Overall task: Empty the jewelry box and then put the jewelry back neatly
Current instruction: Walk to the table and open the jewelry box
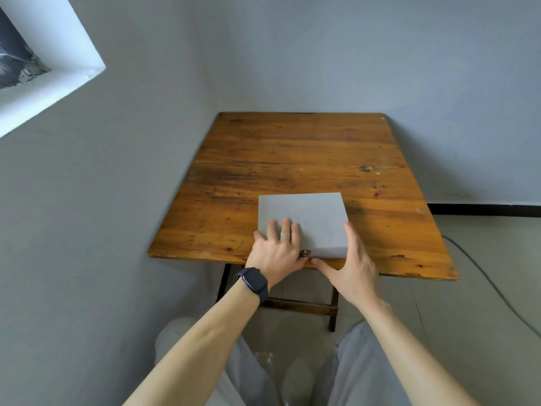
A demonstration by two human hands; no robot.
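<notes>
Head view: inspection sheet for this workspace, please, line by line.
Surface: wooden table, worn and stained, set in a corner.
Job's things: grey jewelry box, lid shut, near the front edge; small metal clasp at its front. No jewelry seen.
Clutter: nothing seen.
Hands: left hand flat on the lid, fingers straight; right hand against the box's right side, thumb by the clasp.
Cables: one grey cable on the floor, right of the table.
Surroundings: grey walls, window recess upper left.

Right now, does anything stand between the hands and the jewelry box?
Nothing visible. The left hand lies flat on the closed jewelry box; the right hand touches its right edge, thumb near the front clasp.
</notes>
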